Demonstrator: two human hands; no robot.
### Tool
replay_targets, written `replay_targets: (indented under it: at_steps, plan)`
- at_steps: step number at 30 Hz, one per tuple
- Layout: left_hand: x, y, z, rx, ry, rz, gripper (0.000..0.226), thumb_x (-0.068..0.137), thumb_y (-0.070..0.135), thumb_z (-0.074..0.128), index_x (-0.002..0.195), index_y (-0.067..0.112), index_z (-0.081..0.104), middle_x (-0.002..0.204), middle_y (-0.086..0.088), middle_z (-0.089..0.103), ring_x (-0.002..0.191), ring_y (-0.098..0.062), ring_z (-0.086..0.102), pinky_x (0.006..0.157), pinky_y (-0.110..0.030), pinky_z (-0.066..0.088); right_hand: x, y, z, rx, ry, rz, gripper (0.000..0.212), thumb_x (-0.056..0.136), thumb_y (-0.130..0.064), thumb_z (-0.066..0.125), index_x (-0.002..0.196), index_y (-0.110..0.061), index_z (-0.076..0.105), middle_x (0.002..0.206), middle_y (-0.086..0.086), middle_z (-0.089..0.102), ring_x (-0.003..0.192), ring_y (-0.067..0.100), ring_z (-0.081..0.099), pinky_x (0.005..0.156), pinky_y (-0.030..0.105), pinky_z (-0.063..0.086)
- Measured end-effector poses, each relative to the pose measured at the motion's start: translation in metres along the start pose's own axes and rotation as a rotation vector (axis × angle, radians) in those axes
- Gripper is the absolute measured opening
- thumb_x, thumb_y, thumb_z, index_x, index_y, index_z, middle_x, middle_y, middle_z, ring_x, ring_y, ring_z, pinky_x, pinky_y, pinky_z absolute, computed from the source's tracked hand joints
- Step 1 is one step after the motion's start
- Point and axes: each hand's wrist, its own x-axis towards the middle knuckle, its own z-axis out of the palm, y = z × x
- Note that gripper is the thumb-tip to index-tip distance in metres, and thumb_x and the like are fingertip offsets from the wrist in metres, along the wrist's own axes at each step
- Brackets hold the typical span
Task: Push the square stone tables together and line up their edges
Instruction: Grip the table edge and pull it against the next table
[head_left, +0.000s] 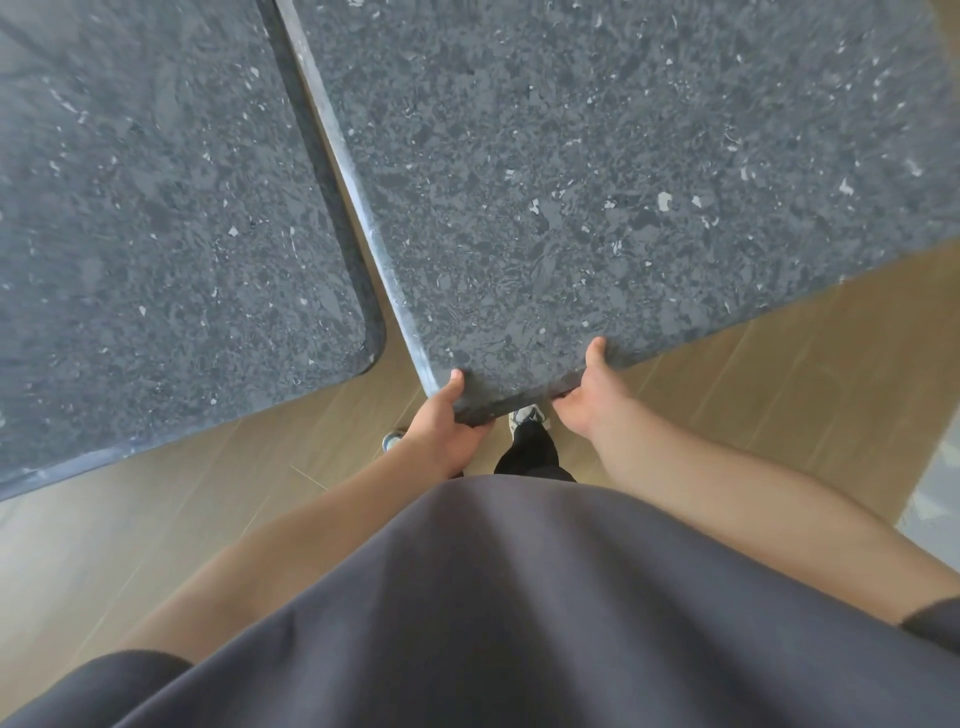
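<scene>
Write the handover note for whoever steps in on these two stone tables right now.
Left hand: grips the right table at its near corner, thumb on top.
Right hand: grips the same near edge, thumb on top.
Left table: untouched, beside it.
Done: the tables are close at the far end.
Left: a wedge-shaped gap shows wood floor and widens toward you; swing the right table's near corner left to close it, then line up the near edges.

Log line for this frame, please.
phase: pushing | left hand: grips right table near corner | right hand: grips same edge | left table: gap remains, edges unaligned
</scene>
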Motion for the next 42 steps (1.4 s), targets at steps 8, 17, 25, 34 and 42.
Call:
replay_targets:
  at_steps: [8,17,25,34,42]
  plan:
    - [0.001,0.007,-0.004,0.049,-0.022,-0.004,0.044,0.098,0.027,0.063,0.136,0.008,0.052,0.138,-0.013,0.060,0.128,-0.031,0.056,0.115,-0.049,0.038,-0.001,0.004,0.003,-0.062,0.023,-0.004,0.059,0.094,-0.066,0.045,0.123,-0.015,0.047,0.139,0.006,0.058,0.130,0.026,0.055,0.115,0.044,0.040]
    - [-0.002,0.023,-0.013,0.037,-0.005,-0.020,0.042,0.095,0.023,0.067,0.132,0.008,0.053,0.133,-0.014,0.062,0.122,-0.032,0.059,0.113,-0.052,0.039,-0.009,0.014,0.012,-0.052,0.008,-0.008,0.068,0.090,-0.071,0.047,0.127,-0.014,0.047,0.145,0.009,0.054,0.130,0.028,0.055,0.114,0.046,0.040]
    - [-0.006,0.028,-0.010,0.037,-0.001,-0.038,0.044,0.095,0.021,0.066,0.135,0.007,0.052,0.131,-0.014,0.063,0.118,-0.032,0.060,0.112,-0.052,0.039,0.014,0.017,0.004,-0.155,0.000,-0.053,0.065,0.085,-0.076,0.048,0.117,-0.020,0.056,0.137,0.003,0.060,0.124,0.027,0.059,0.113,0.046,0.042]
    - [-0.016,0.030,-0.006,0.018,0.040,-0.059,0.052,0.092,0.021,0.069,0.137,0.004,0.050,0.132,-0.018,0.063,0.120,-0.035,0.061,0.106,-0.048,0.045,0.000,0.000,0.001,-0.063,-0.070,0.131,0.060,0.096,-0.058,0.050,0.135,-0.011,0.045,0.141,0.015,0.056,0.128,0.031,0.057,0.114,0.048,0.041]
    - [-0.053,0.041,-0.014,0.245,0.065,-0.003,0.034,0.105,0.017,0.039,0.121,-0.011,0.050,0.116,-0.022,0.060,0.111,-0.033,0.057,0.097,-0.042,0.045,-0.013,-0.036,-0.011,-0.406,-0.069,0.223,0.037,0.105,-0.014,0.047,0.137,0.003,0.045,0.128,0.027,0.059,0.125,0.036,0.057,0.110,0.044,0.046]
